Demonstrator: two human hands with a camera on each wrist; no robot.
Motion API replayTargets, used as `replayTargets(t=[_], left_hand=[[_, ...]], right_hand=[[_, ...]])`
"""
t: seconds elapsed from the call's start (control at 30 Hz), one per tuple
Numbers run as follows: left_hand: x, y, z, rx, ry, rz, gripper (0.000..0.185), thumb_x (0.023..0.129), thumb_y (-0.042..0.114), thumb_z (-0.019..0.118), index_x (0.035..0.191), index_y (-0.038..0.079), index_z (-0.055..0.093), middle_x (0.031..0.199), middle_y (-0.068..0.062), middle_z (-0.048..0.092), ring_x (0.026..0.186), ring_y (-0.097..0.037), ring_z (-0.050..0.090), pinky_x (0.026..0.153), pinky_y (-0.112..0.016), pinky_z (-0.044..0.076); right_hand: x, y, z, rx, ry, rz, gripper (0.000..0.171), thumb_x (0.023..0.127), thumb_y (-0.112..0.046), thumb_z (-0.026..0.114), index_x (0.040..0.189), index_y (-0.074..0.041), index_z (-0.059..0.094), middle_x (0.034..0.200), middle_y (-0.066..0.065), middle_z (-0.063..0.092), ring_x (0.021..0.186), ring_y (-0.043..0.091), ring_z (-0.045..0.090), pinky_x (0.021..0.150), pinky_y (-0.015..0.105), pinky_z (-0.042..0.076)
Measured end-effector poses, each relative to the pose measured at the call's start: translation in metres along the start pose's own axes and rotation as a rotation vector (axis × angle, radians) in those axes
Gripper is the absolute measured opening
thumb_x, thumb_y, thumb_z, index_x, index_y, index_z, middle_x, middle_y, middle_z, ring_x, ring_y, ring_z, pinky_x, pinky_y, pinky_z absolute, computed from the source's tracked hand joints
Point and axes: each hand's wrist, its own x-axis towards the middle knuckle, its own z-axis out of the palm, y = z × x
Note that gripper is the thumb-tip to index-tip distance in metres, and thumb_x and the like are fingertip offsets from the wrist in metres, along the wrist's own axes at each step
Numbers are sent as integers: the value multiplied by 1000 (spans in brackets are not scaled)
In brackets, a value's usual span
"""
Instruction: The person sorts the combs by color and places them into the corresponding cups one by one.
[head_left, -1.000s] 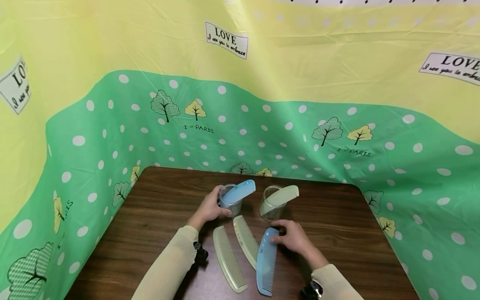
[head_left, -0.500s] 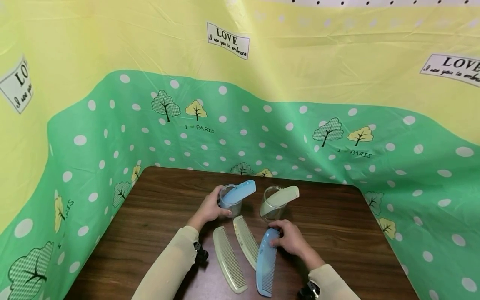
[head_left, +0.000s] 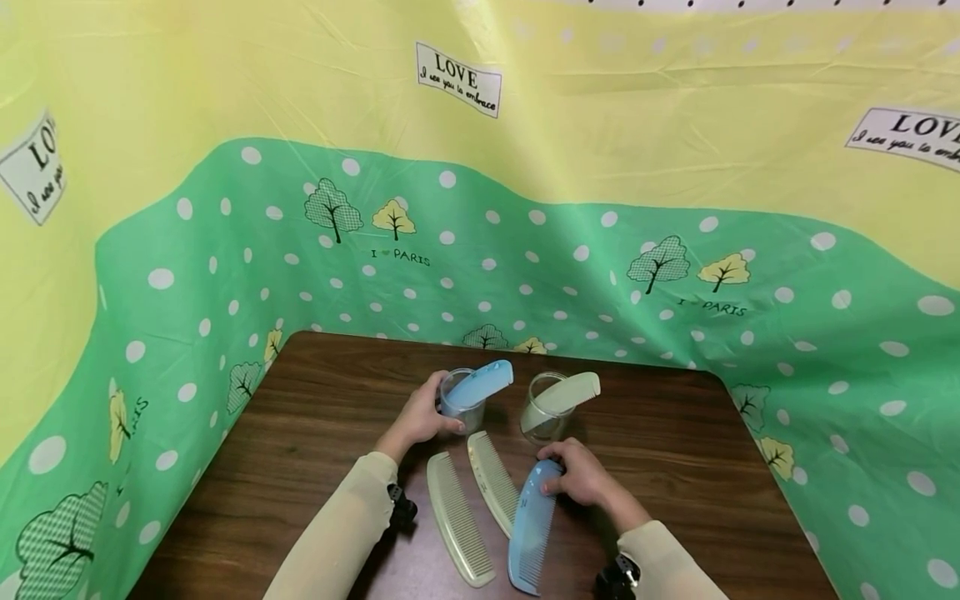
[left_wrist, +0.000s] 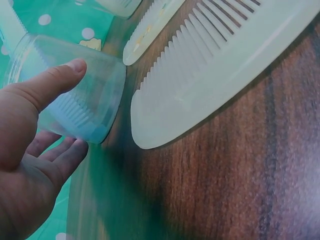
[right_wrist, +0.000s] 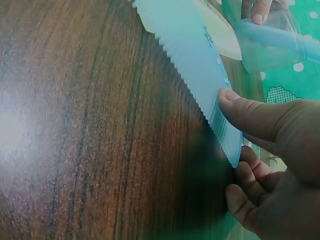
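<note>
Blue and slim, the loose comb [head_left: 531,529] slanted along the tabletop [head_left: 667,442], pinched near its far end by my right grip [head_left: 582,477] while my left grip [head_left: 420,417] clamped the clear cup [head_left: 467,420], and I judged that off-centre hold could let it pivot, nudging the nearest pale comb [head_left: 491,482].

Right table comb [head_left: 534,533] and left-cup comb [head_left: 483,383]: coloured blue, marked with white. Left table comb [head_left: 454,521], middle table comb [head_left: 491,483] and right-cup comb [head_left: 568,392]: tinted pale green. Left cup [head_left: 471,419] and right cup [head_left: 542,430]: colourless. Table [head_left: 322,417]: dark brown, streaked with wood grain. Backdrop [head_left: 525,229]: coloured yellow above, green below; green dotted white, printed with checked and yellow trees. Sleeves [head_left: 341,521]: cream.
</note>
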Motion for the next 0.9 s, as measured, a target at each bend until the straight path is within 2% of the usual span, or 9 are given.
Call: replayTargets(t=[0.17, 0.27, 0.37, 0.47, 0.63, 0.73, 0.9], left_hand=[[0, -1, 0, -2, -1, 12, 99, 74, 13, 94, 154, 8, 37, 152, -17, 48, 138, -37, 51, 103, -49, 52], [0, -1, 0, -12, -2, 15, 99, 74, 13, 94, 154, 8, 37, 152, -18, 48, 138, -38, 50, 103, -50, 52], [0, -1, 1, -18, 1, 9, 99, 74, 12, 94, 154, 9, 37, 152, -17, 48, 139, -38, 50, 103, -50, 51], [1, -2, 0, -19, 8, 8, 99, 73, 12, 94, 154, 9, 38, 152, -17, 48, 138, -38, 51, 104, -50, 51], [1, -2, 0, -15, 16, 12, 98, 73, 12, 95, 153, 9, 38, 151, -18, 50, 137, -37, 52, 103, -51, 51], [1, -2, 1, -11, 15, 12, 98, 74, 11, 94, 153, 9, 38, 150, -18, 50, 136, -37, 52, 103, -51, 52], [0, -1, 1, -19, 10, 11, 99, 73, 11, 94, 154, 9, 37, 152, -18, 49, 137, -37, 52, 103, -50, 52]], right_hand=[[-2, -1, 0, 8, 22, 38, 41, 70, -11, 94, 104, -7, 72, 105, 7, 59, 96, 21, 56, 87, 39, 48], [-4, 0, 0, 16, 32, 19, 32, 73, -10, 92, 98, -8, 71, 105, 7, 59, 96, 21, 56, 86, 38, 48], [-6, 3, 2, 20, 46, -21, 29, 78, -10, 89, 102, -7, 72, 107, 8, 61, 98, 22, 58, 87, 38, 49], [-6, 6, 0, 11, 45, -75, 38, 80, -15, 88, 114, -6, 72, 112, 9, 62, 100, 23, 59, 87, 37, 50], [-8, 7, -7, -14, -19, -136, 55, 75, -15, 92, 124, -2, 70, 116, 12, 63, 104, 27, 59, 86, 35, 50], [-9, 6, -9, -25, -47, -122, 60, 71, -10, 93, 125, 0, 70, 116, 13, 62, 103, 26, 59, 85, 34, 49], [-8, 6, -9, -39, -59, -72, 55, 68, -12, 95, 118, -4, 72, 110, 11, 62, 100, 23, 58, 84, 35, 49]])
